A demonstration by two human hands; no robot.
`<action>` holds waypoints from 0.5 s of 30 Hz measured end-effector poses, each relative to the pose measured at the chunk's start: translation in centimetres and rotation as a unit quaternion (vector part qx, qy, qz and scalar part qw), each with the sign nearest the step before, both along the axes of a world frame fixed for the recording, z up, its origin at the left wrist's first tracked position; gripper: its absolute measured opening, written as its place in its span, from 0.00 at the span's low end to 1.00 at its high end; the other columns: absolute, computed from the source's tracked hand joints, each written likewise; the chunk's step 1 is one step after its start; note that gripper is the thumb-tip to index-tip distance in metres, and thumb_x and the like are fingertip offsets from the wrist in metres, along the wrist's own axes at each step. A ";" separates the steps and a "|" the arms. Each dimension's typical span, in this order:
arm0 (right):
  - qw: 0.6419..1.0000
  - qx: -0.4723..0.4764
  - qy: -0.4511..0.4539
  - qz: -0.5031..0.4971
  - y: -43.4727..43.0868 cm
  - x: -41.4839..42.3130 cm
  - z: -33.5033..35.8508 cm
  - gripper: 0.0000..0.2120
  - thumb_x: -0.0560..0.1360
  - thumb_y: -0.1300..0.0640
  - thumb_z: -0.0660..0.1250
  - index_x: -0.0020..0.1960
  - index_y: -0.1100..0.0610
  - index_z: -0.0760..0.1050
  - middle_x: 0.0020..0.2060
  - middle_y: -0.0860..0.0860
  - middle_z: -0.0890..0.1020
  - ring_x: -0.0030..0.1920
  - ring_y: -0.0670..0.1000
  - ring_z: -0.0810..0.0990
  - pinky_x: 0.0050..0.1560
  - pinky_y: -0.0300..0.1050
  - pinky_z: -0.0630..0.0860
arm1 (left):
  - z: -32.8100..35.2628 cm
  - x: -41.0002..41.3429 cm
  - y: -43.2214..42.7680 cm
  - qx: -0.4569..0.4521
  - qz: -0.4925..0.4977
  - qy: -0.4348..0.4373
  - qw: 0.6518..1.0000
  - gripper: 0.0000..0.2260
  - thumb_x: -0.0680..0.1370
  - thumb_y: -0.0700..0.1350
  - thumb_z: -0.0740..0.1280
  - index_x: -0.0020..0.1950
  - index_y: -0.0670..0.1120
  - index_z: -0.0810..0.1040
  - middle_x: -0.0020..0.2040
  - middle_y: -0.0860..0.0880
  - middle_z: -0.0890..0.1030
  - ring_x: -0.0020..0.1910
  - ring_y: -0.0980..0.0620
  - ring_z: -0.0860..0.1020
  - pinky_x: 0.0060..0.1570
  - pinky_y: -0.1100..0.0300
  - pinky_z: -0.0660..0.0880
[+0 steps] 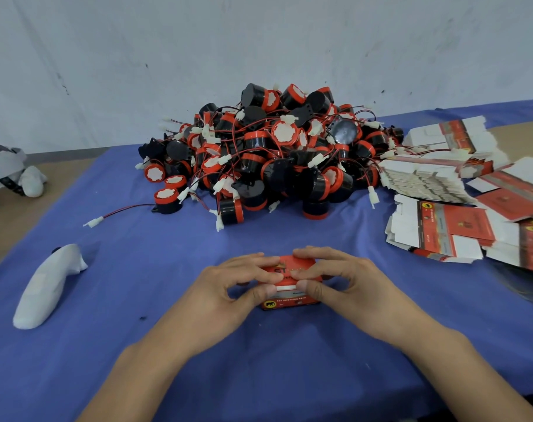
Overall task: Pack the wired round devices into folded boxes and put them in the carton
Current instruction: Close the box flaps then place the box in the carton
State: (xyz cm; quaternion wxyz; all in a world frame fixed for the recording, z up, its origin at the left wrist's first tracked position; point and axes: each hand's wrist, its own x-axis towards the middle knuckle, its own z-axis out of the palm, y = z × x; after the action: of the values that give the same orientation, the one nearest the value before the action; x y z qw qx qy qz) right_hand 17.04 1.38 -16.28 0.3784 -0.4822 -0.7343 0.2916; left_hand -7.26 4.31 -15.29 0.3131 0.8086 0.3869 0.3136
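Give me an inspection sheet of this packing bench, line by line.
Surface: blue cloth-covered table, lying flat.
Job's things: heap of black-and-red round wired devices at the back; flat red-and-white cardboard box blanks stacked on the right; one red folded cardboard box at the front; carton not seen.
Clutter: long white fabric-wrapped object on the left; white bundle at the far left edge.
Grippers: left hand and right hand both grip the red box, fingers curled over its top.
Cables: thin red-and-black wires with white plugs tangle through the heap; one trails out leftward.
Surroundings: pale scuffed wall behind the table.
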 end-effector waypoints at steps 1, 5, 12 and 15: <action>1.000 -0.001 0.001 0.001 0.0 0.0 0.0 0.07 0.76 0.45 0.71 0.50 0.31 0.82 0.64 0.26 0.74 0.68 0.31 0.70 0.57 0.28 0.72 | 0.0 0.0 0.0 -0.002 0.000 -0.001 1.000 0.12 0.74 0.58 0.68 0.56 0.65 0.83 0.63 0.71 0.77 0.69 0.70 0.69 0.67 0.64 0.71; 1.000 0.000 0.002 0.005 0.0 0.2 -0.2 0.06 0.76 0.44 0.70 0.52 0.35 0.83 0.65 0.27 0.74 0.68 0.31 0.70 0.58 0.29 0.73 | 0.0 -0.1 0.0 -0.001 -0.001 -0.007 1.000 0.12 0.73 0.56 0.69 0.56 0.67 0.82 0.62 0.72 0.77 0.68 0.70 0.69 0.66 0.69 0.70; 1.000 0.002 0.002 0.000 0.0 0.3 -0.4 0.06 0.77 0.45 0.71 0.52 0.37 0.84 0.65 0.29 0.75 0.68 0.32 0.71 0.59 0.32 0.74 | -0.1 -0.2 0.2 -0.003 0.006 -0.007 1.000 0.12 0.72 0.57 0.71 0.55 0.68 0.82 0.62 0.71 0.77 0.64 0.67 0.74 0.63 0.59 0.76; 1.000 0.003 0.000 0.002 0.0 0.3 -0.4 0.05 0.77 0.45 0.71 0.52 0.37 0.84 0.65 0.29 0.74 0.69 0.31 0.69 0.59 0.31 0.73 | -0.3 -0.3 0.2 0.005 0.003 -0.005 1.000 0.12 0.73 0.59 0.70 0.55 0.70 0.82 0.63 0.71 0.77 0.64 0.67 0.74 0.62 0.58 0.76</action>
State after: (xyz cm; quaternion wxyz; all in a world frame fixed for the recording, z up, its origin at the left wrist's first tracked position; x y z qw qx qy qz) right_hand 17.32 1.36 -16.68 0.3790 -0.4799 -0.7361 0.2901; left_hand -7.53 4.48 -15.56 0.3098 0.8075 0.3859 0.3209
